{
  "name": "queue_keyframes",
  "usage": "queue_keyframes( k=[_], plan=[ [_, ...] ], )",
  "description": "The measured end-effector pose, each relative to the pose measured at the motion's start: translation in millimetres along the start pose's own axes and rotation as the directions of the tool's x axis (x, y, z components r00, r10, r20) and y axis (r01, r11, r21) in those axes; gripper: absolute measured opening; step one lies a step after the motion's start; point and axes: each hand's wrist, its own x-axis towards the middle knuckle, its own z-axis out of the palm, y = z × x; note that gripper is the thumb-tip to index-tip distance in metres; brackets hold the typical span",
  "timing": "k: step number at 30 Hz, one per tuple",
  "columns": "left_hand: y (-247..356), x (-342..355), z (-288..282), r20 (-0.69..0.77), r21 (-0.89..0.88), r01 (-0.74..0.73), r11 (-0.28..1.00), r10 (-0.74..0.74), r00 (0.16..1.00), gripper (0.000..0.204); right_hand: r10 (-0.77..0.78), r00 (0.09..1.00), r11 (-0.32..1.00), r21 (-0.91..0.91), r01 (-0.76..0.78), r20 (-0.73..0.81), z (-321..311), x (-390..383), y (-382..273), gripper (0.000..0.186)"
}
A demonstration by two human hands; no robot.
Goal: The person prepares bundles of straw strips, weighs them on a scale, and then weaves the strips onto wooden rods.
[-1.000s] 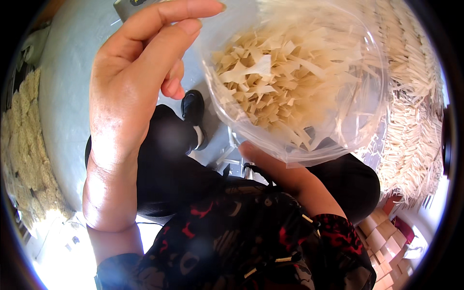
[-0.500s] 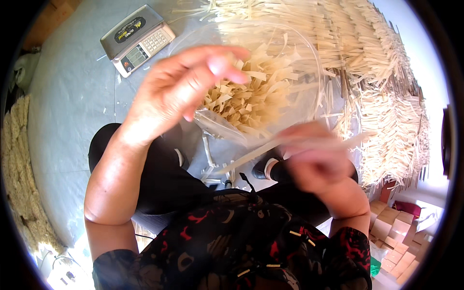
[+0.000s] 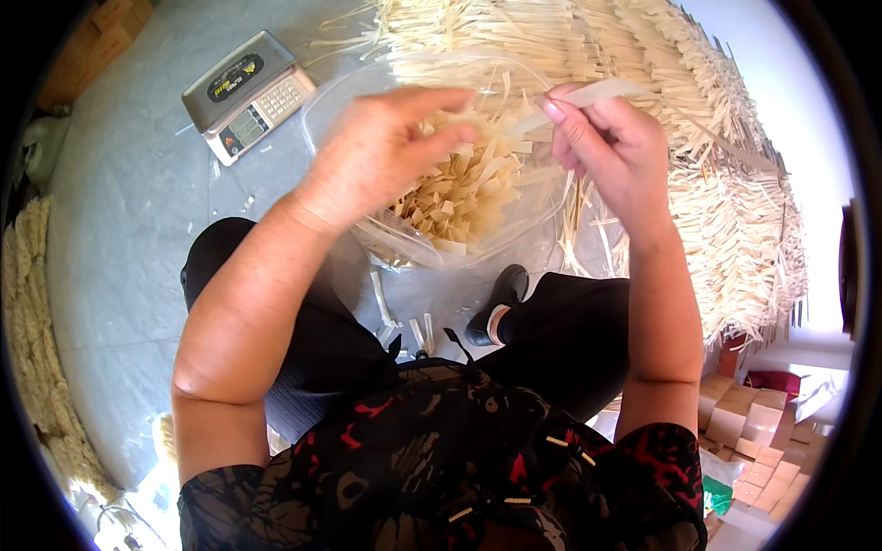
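Head view: pinches pale strip (image 3: 602, 92) with right hand (image 3: 611, 142) at right rim of clear bag (image 3: 404, 246), likely to steady limp length, and holds left hand (image 3: 381, 142) over bag, thumb and fingers apart.

One left hand (image 3: 377, 151), one right hand (image 3: 614, 147), one clear plastic bag (image 3: 404, 244), one digital scale (image 3: 248, 96), one black shoe (image 3: 505, 292) are showing; pale strips (image 3: 464, 197) are running beyond counting.

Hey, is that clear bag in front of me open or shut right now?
Open. The bag has its mouth spread in a wide ring, with pale strips visible inside.
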Motion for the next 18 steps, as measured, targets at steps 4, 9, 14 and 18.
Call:
queue_keyframes(
  k=[4,9,14,18],
  plan=[
    [-10.1,1.3,-17.5,-0.081,-0.144,0.106,0.984,-0.119,0.99,0.022,0.09,0.993,0.992,0.077,-0.096,0.075,-8.2,14.9,29.9,0.013],
    [-7.5,-11.6,-21.0,-0.102,-0.162,-0.051,0.985,0.035,0.994,0.02,0.166,0.976,0.981,0.075,-0.178,0.144,11.5,24.5,69.4,0.012],
    [-4.6,-18.6,-30.8,-0.057,-0.124,-0.12,0.985,0.114,0.992,0.023,0.2,0.952,0.977,-0.123,-0.176,0.232,17.6,28.2,99.6,0.01],
    [-8.2,-21.5,-34.0,-0.044,-0.052,-0.067,0.996,0.065,0.997,0.023,0.253,0.916,0.958,-0.215,-0.192,0.311,23.7,29.5,118.2,0.015]
  ],
)
